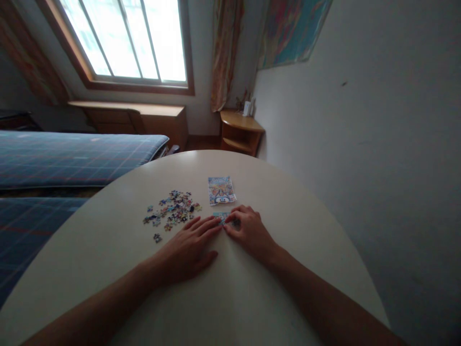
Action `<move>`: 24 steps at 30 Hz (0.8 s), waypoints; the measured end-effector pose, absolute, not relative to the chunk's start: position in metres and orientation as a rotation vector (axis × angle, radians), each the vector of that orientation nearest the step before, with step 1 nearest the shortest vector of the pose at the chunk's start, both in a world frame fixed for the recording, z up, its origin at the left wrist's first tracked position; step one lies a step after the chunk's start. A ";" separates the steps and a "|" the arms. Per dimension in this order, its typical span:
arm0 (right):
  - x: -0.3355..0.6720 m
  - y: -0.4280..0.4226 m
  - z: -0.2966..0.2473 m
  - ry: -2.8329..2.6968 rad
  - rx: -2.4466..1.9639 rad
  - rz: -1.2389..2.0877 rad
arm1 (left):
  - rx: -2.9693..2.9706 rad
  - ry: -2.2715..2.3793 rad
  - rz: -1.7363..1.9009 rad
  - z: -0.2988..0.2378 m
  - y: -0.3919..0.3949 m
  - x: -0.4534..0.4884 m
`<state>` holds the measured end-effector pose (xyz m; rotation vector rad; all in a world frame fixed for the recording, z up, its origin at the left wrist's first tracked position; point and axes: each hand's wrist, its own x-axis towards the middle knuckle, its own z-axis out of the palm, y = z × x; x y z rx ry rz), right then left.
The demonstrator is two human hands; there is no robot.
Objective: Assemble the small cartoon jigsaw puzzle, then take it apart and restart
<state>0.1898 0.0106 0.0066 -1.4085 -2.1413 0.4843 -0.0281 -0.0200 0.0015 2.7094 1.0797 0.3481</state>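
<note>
A small joined patch of jigsaw puzzle [221,217] lies flat on the white round table, partly covered by my fingers. My left hand [196,245] rests palm down with its fingers stretched out, the fingertips at the patch's left edge. From the right, my right hand [247,228] bends over the patch, thumb and index finger closed on a puzzle piece at its edge; the fingers hide most of that piece. Left of the patch is a loose heap of puzzle pieces [178,206]. Just beyond it lies a printed picture sheet [220,191] with a blue-and-white cartoon figure.
One stray puzzle piece [157,238] sits near my left wrist. Past the table [288,192] are a plaid-covered bed [79,156] at left, a wooden desk [162,110] under the window and a corner shelf [241,122]. A wall [389,144] runs along the right.
</note>
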 end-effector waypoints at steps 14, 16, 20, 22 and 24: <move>0.193 0.012 0.003 -2.205 -1.351 0.341 | 2.700 1.072 0.418 -0.001 -0.020 -0.029; 0.194 0.011 0.003 -2.233 -1.346 0.311 | 2.708 1.075 0.417 -0.001 -0.021 -0.029; 0.196 0.009 0.005 -2.320 -1.338 0.233 | 2.736 1.087 0.372 0.000 -0.022 -0.029; 0.197 0.008 0.007 -2.368 -1.319 0.209 | 2.736 1.099 0.340 0.002 -0.022 -0.028; 0.198 0.008 0.009 -2.377 -1.316 0.207 | 2.731 1.106 0.327 0.002 -0.022 -0.028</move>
